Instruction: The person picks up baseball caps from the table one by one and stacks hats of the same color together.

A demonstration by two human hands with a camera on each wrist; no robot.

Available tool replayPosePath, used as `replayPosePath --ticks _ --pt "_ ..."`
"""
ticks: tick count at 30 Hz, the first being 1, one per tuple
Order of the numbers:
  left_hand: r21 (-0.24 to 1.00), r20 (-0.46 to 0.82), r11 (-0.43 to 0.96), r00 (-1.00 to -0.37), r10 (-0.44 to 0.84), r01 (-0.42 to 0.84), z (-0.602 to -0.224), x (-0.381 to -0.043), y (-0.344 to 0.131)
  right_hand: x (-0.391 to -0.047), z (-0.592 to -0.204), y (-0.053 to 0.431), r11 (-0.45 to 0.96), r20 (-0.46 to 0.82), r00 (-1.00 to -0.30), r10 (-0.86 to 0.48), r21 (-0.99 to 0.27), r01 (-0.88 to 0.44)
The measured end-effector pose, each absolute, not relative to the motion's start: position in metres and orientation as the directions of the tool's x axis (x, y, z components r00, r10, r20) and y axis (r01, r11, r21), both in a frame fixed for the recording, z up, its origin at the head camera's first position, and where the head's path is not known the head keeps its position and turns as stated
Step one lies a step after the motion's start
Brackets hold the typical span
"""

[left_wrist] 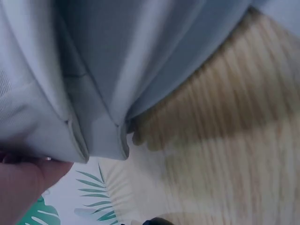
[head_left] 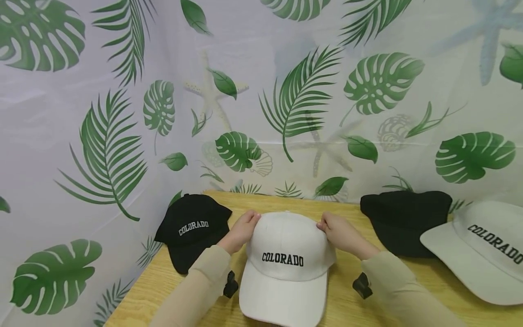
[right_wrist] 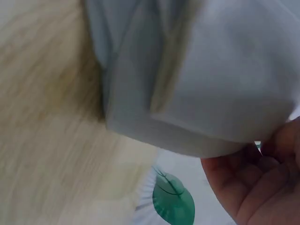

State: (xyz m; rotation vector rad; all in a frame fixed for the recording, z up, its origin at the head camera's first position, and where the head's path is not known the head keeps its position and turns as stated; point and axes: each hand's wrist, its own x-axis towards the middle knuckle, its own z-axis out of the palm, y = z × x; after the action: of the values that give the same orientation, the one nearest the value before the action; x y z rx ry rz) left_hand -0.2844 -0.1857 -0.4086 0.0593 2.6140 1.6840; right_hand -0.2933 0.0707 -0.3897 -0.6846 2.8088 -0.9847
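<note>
A white baseball cap (head_left: 288, 245) with black COLORADO lettering is held up over the wooden table, its brim toward me. On the left side of its crown, my left hand (head_left: 242, 229) pinches the fabric with curled fingers. Opposite it, my right hand (head_left: 342, 232) grips the other side of the crown. Folds of the cap's cloth (left_wrist: 98, 93) fill the left wrist view, with part of the left hand (left_wrist: 28, 183) at the lower left. In the right wrist view, curled fingers of the right hand (right_wrist: 253, 183) hold the cap's edge (right_wrist: 206, 122).
A black COLORADO cap (head_left: 195, 231) lies at the left on the wooden table (head_left: 143, 290). Toward the right are another black cap (head_left: 404, 222) and a second white COLORADO cap (head_left: 478, 259), whose brim overlaps it. A leaf-print curtain (head_left: 261, 113) hangs behind the table.
</note>
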Motion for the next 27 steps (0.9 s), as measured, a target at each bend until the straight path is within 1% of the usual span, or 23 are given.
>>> replayPosePath --ticks 2,5,9,11,15,17,19,23,25,27 --pt "0.900 -0.002 0.436 -1.000 0.017 0.006 -0.410 -0.285 -0.184 -0.294 -0.391 0.068 0.711 0.073 -0.900 -0.430 -0.587 -0.387" --pt "0.885 0.000 0.465 -1.000 -0.017 -0.007 -0.411 -0.286 -0.181 -0.292 -0.391 0.068 0.707 0.096 -0.908 -0.408 -0.596 -0.381" --pt "0.877 -0.001 0.480 -1.000 -0.020 -0.011 -0.409 -0.284 -0.180 -0.287 -0.385 0.072 0.700 0.139 -0.914 -0.381 -0.603 -0.383" --pt "0.876 0.000 0.483 -1.000 -0.023 -0.011 -0.407 -0.284 -0.180 -0.286 -0.383 0.076 0.690 0.108 -0.915 -0.389 -0.624 -0.367" --pt "0.873 -0.003 0.487 -1.000 -0.010 -0.007 -0.406 -0.283 -0.181 -0.288 -0.383 0.085 0.658 -0.028 -0.905 -0.425 -0.696 -0.288" --pt "0.873 -0.013 0.488 -1.000 0.006 -0.008 -0.406 -0.283 -0.181 -0.290 -0.386 0.088 0.641 -0.049 -0.897 -0.440 -0.716 -0.276" --pt "0.870 -0.015 0.493 -1.000 0.026 0.000 -0.406 -0.283 -0.181 -0.290 -0.389 0.090 0.628 -0.026 -0.886 -0.462 -0.715 -0.307" --pt "0.873 -0.031 0.487 -0.999 0.041 -0.007 -0.407 -0.283 -0.182 -0.289 -0.391 0.088 0.609 0.066 -0.877 -0.476 -0.695 -0.383" --pt "0.875 -0.037 0.484 -0.998 0.044 -0.011 -0.407 -0.283 -0.182 -0.288 -0.389 0.086 0.602 0.079 -0.882 -0.465 -0.703 -0.380" --pt "0.878 -0.041 0.479 -0.998 0.045 -0.015 -0.406 -0.282 -0.182 -0.287 -0.386 0.086 0.596 0.059 -0.888 -0.457 -0.721 -0.354"
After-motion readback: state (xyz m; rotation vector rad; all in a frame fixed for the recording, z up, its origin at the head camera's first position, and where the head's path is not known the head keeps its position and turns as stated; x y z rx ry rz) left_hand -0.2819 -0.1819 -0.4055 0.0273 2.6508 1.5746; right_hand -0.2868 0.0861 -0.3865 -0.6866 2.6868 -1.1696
